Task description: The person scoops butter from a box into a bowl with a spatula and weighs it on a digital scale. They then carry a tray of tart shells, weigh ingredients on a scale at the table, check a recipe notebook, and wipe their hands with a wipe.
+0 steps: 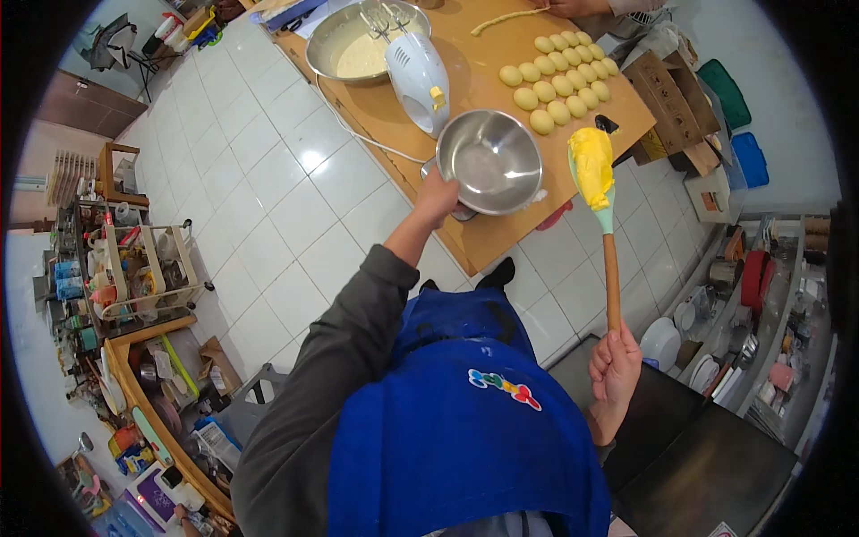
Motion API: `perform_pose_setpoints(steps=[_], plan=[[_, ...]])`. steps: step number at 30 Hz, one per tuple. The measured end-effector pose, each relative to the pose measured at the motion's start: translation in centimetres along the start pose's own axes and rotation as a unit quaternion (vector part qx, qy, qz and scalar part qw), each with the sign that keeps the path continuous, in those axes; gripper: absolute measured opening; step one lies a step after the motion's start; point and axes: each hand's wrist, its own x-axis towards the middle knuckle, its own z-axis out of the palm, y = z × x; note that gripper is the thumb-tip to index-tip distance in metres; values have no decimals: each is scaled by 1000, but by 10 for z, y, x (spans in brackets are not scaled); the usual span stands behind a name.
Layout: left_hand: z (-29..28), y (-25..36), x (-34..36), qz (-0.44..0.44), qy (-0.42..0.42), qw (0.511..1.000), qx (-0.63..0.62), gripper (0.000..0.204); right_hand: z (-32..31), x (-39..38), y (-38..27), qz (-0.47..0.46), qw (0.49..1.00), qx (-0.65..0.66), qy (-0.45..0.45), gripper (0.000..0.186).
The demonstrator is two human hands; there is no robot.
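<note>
My left hand [436,197] is closed on the rim of a stainless steel bowl [510,192] near the table's corner. The bowl's inside shows bare, shiny metal. Raised off to the right, my right hand [616,367] grips the wooden handle of a spatula [611,277]. Its pale green head carries a thick lump of yellow, butter-like spread [591,166] and points up, apart from the bowl. Just beyond the bowl lies a white hand mixer [416,80], a yellow dab on its body. Its beaters reach over a large metal bowl [315,55] of pale batter [362,55].
Rows of round dough balls [562,85] sit on the wooden table [483,76]. At the far edge another person's hand [568,7] is by a dough strip [501,20]. The mixer's white cord [358,134] hangs past the table edge. Cardboard boxes [667,98] and shelves [761,313] stand right.
</note>
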Motion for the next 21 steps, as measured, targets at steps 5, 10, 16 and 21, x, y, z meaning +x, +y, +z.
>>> perform_pose_setpoints(steps=[5,10,16,21], plan=[[-17,2,2,-46,-2,999,-25,46,-2,-3,0,-10,1000,-5,-6,35],[-46,-5,-15,-87,108,990,18,46,-10,-8,3,-21,1000,-10,-13,36],[-92,-65,-39,-58,196,971,123,40,0,-7,-2,-17,1000,-17,-9,37],[-98,-97,-72,-54,201,950,232,40,7,-1,4,-18,999,-31,-31,28]])
